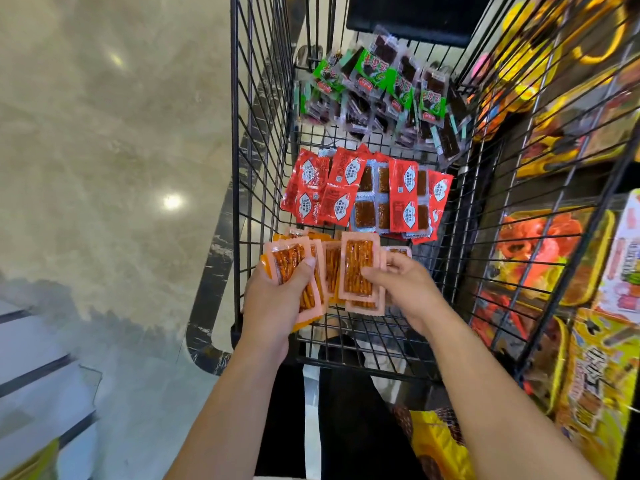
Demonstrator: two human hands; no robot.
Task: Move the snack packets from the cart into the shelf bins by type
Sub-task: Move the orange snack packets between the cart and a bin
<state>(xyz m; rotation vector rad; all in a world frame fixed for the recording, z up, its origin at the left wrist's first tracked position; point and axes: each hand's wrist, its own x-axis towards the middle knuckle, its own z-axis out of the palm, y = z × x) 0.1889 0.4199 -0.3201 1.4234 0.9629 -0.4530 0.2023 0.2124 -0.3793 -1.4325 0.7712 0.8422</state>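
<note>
Black wire cart (242, 168) stands in front of you, and its snack packets lie in three groups. Green-labelled packets (367, 84) are heaped at the far end, red packets (346, 188) lie in the middle, and pink-edged packets of orange strips sit nearest you.

Your left hand (273, 299) is curled round a stack of pink-edged packets (289, 263) at the near left of the cart, with the thumb pressed across the top one.

Your right hand (405, 289) pinches a single pink-edged packet (358, 265) just beside that stack. The thumb lies on its clear face, and the fingers beneath are hidden. More of the same packets lie under and around it on the cart floor.

To the right, behind wire, large yellow packs (595, 393) fill the shelf. Pale marble floor (104, 133) spreads to the left.
</note>
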